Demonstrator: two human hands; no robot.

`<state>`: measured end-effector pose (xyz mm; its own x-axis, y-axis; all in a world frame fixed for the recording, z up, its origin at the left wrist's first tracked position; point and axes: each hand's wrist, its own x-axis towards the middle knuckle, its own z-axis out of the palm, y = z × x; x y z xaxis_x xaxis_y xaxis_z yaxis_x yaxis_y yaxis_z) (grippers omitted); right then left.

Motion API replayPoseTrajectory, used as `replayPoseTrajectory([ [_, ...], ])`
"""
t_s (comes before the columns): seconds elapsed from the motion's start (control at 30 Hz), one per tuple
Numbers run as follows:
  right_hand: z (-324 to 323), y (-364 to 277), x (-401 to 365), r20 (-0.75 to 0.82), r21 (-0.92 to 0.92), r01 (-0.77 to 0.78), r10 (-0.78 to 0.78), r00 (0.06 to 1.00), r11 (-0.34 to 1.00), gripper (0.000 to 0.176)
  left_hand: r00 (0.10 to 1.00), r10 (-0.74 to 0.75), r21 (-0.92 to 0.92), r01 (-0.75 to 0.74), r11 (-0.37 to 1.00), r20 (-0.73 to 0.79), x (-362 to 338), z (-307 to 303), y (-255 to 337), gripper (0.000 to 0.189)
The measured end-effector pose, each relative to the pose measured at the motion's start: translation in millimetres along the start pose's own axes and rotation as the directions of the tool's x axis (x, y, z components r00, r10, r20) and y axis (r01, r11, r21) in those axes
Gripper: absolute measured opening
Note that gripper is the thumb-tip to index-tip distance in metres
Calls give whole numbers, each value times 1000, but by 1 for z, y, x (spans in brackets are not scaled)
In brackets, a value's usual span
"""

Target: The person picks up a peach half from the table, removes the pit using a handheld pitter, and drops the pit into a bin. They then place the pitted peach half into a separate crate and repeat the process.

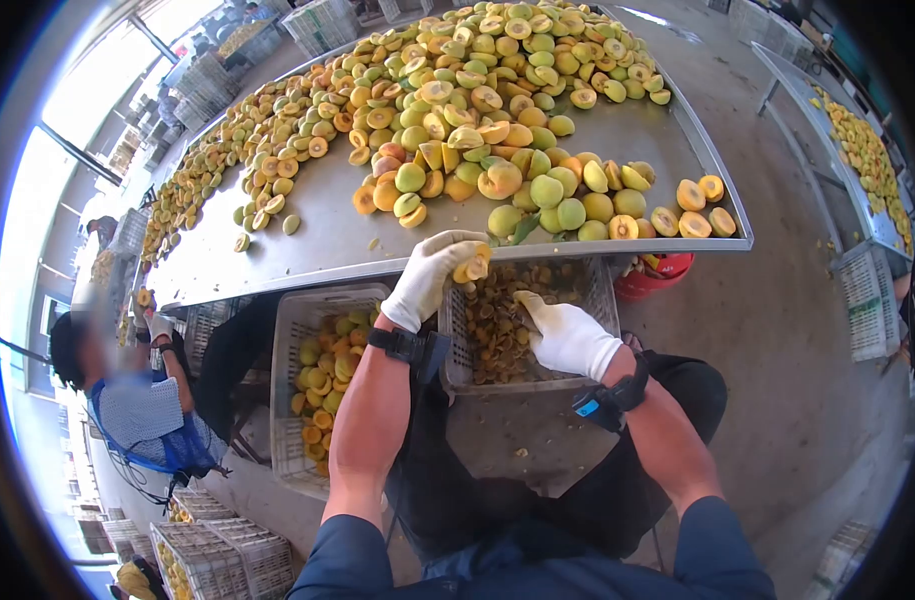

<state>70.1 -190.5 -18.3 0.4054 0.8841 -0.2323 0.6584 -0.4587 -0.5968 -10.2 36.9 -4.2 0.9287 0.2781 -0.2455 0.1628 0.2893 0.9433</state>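
My left hand (435, 277), in a white glove, holds a cut yellow fruit half (472, 264) just in front of the metal table's near edge. To its right, my right hand (565, 332), also gloved, has its fingers closed at the rim of what may be a small tool, too hidden to name. Below both hands stands a crate (457, 358) with brown pits and scraps (499, 325) in it. Left of my left forearm, another crate (285, 375) holds fruit halves (327, 385). Whole and halved fruit (507, 180) lie heaped on the table (337, 225).
A co-worker (142, 400) sits at the left by the table, holding a fruit piece. A red bucket (654, 277) stands under the table's right corner. Stacked crates (212, 560) are at the lower left. Another fruit-covered table (812, 110) and a crate (867, 305) are at the right.
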Motion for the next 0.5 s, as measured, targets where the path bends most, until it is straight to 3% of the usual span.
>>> replayPoseTrajectory([
  [0.03, 1, 2, 0, -5, 4, 5, -5, 1000, 1000, 58, 1000, 2, 8, -2, 1000, -1, -2, 0, -6, 32],
  [0.07, 0, 3, 0, 11, -82, -31, 32, 999, 996, 58, 971, 237, 326, -220, 920, -13, -1, 1, -18, 32],
  [0.1, -2, 3, 0, 22, -167, -70, 74, 997, 984, 58, 892, 449, 602, -390, 697, 57, -5, 9, -19, 36],
  [0.13, -6, 2, -3, -1, -145, -61, 61, 998, 988, 56, 882, 464, 734, -371, 569, 86, -13, 19, -17, 43],
  [0.17, -9, 0, -5, -6, -142, -60, 60, 998, 988, 56, 817, 548, 789, -450, 417, 177, -15, 23, -23, 46],
  [0.23, -17, -2, -9, -63, -170, -88, 78, 995, 981, 52, 761, 622, 818, -470, 331, 186, -27, 34, -16, 48],
  [0.37, -28, -1, -16, -68, -160, -95, 85, 994, 983, 48, 706, 707, 932, -275, 236, 29, -60, 21, 28, 45],
  [0.4, -30, -2, -18, -63, -159, -91, 82, 995, 983, 45, 726, 688, 984, -140, 114, 24, -71, 9, 37, 43],
  [0.43, -32, -2, -19, -59, -157, -87, 78, 995, 984, 43, 790, 613, 1000, -11, 0, 8, -80, -14, 43, 41],
  [0.47, -33, -2, -19, -66, -150, -80, 71, 995, 985, 43, 885, 432, 967, 236, -91, -176, -90, -23, 53, 37],
  [0.5, -33, -3, -20, -45, -169, -66, 60, 997, 983, 41, 903, 326, 914, 354, -199, -279, -97, -32, 60, 33],
])
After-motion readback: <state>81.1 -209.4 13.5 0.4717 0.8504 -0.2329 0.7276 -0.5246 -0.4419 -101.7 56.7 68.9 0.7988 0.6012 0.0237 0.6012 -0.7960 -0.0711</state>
